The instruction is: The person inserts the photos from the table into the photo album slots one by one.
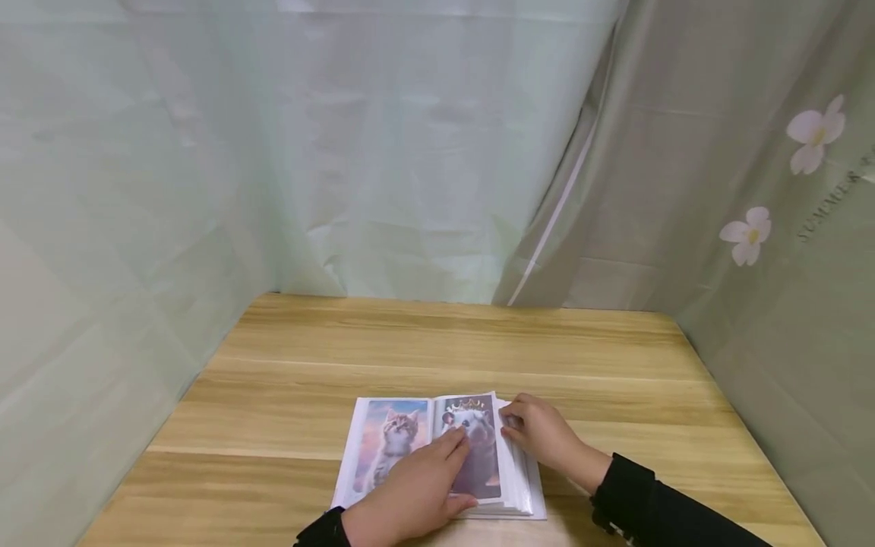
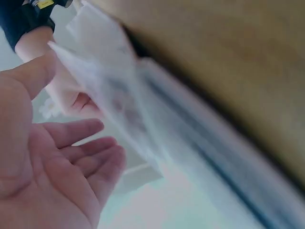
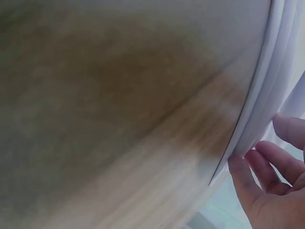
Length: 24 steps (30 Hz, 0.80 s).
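A photo album (image 1: pixel 345 463) with white pages lies open on the table. Its left page shows a kitten picture (image 1: pixel 395 441), partly covered by a hand; the right one has a picture of a grey animal in a crown (image 1: pixel 481 456). My left hand (image 1: pixel 418 482) lies over the middle of the album with its fingers extended, the tips on the crowned animal's picture. At the album's right side, my right hand (image 1: pixel 543 431) pinches a page edge between thumb and bent fingers. Up close, the right wrist view has those fingers (image 3: pixel 242 174) against the edges of the stacked pages (image 3: pixel 267 95).
The wooden table (image 1: pixel 273 380) extends around the album to all sides. Pale green curtains (image 1: pixel 410 152) hang behind and beside it, with white flowers (image 1: pixel 747 235) printed on the right part. Dark sleeves (image 1: pixel 636 494) cover both wrists.
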Motion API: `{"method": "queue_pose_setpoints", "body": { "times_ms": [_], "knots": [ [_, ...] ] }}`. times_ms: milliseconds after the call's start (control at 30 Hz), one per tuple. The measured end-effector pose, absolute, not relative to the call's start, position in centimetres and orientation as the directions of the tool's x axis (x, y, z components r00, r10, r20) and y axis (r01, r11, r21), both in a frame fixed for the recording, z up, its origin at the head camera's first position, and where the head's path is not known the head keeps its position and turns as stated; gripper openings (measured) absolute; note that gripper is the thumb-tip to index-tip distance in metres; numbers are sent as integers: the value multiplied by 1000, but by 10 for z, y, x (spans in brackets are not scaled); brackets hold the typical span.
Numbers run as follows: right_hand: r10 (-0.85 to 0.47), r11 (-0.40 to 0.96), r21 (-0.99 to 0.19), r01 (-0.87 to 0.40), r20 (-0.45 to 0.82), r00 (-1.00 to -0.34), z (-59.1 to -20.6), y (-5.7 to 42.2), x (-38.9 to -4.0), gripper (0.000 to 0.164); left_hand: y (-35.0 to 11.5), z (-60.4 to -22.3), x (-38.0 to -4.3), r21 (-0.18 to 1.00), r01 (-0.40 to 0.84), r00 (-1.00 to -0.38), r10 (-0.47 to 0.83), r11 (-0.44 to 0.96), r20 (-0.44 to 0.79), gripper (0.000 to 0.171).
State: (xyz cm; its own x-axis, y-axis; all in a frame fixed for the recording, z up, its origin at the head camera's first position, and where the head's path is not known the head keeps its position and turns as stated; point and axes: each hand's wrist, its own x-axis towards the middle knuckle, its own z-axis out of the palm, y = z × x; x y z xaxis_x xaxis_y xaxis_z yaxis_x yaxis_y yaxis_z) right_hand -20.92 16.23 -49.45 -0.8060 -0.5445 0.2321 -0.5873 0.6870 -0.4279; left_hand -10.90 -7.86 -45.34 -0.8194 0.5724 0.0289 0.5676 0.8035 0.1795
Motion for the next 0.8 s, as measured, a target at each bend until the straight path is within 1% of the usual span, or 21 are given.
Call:
{"method": "queue_pose_setpoints", "body": {
  "times_ms": [133,200,267,333,433,500,567,667,800],
  "knots": [
    [-528,687,-460,-563,218,-821,-493,162,-211,20,-97,-442,-116,221,556,-830,553,802,81,66],
    [-516,689,-476,-546,206,-831,-493,162,-211,20,-111,-438,-122,262,514,-857,504,817,110,60],
    [-506,691,-491,-530,194,-840,-493,163,-211,19,-128,-437,-129,324,426,-904,410,845,117,52],
    [-502,690,-502,-521,186,-844,-492,163,-211,19,-145,-440,-134,402,295,-955,282,867,94,44],
    [-504,688,-508,-519,181,-845,-492,164,-211,19,-169,-445,-138,471,109,-994,103,875,38,38],
    [-507,686,-507,-522,181,-843,-492,164,-212,19,-182,-448,-139,475,36,-999,36,879,10,38],
    [-510,686,-506,-523,179,-841,-491,164,-212,20,-192,-451,-139,475,-4,-1000,4,880,-14,39],
    [-513,686,-507,-522,171,-841,-490,164,-213,20,-201,-454,-139,491,-51,-998,-25,870,-59,42],
    [-517,690,-508,-515,151,-843,-488,163,-214,21,-206,-456,-138,548,-114,-991,-53,829,-125,46]
  ]
}}
